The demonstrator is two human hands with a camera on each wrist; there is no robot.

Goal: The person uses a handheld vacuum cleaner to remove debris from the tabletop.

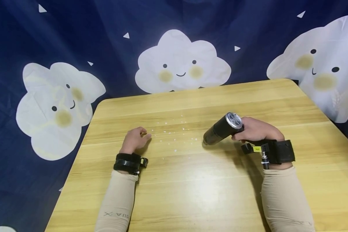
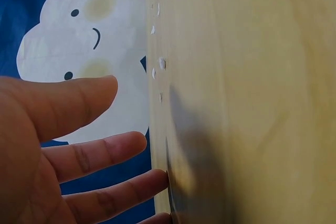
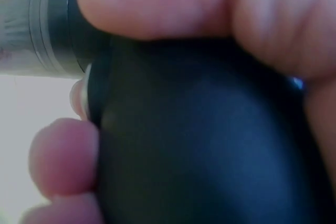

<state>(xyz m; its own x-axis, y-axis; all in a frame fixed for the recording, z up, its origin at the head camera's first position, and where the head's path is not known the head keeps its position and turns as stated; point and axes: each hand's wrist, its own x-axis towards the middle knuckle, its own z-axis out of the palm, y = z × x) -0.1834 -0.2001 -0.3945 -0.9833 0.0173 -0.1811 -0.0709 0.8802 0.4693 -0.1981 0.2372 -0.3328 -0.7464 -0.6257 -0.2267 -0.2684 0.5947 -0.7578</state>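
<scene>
My right hand (image 1: 256, 129) grips the black handle of a small handheld vacuum cleaner (image 1: 222, 129). Its silver round vent faces up toward the head camera, while the dark nozzle end slants down to the left, close over the table. In the right wrist view, fingers curl round the black handle (image 3: 194, 129), and part of a see-through grey section shows at upper left. Small white scraps (image 1: 175, 140) lie scattered between the nozzle and my left hand (image 1: 134, 139). That hand holds nothing; its fingers are loosely extended, fingertips at the tabletop in the left wrist view.
The wooden table (image 1: 168, 193) has rounded far corners. Behind it hangs a dark blue cloth (image 1: 113, 19) printed with smiling white clouds. Black straps with small cameras circle both wrists, above beige sleeves (image 1: 117, 196).
</scene>
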